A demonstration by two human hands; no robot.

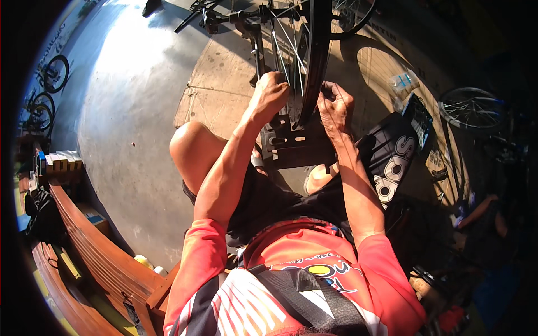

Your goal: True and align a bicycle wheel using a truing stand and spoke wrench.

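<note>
An upright black-tyred bicycle wheel (311, 67) with silver spokes stands before me in a black metal stand (255, 42), above its slotted base (291, 157). My left hand (270, 89) is at the left side of the wheel beside the spokes, fingers curled; what they grip is hidden. My right hand (335, 101) is at the right side of the tyre, thumb and fingers pinched together on something too small to make out. Both forearms reach in from below, past my bare knees.
Cardboard (207, 73) lies under the stand on grey concrete (123, 112). A spare wheel (468, 109), tool tray (417, 117) and black lettered item (392, 162) are right. A wooden bench (101, 246) and bikes (55, 73) are left. Another person's limb (476, 213) shows at lower right.
</note>
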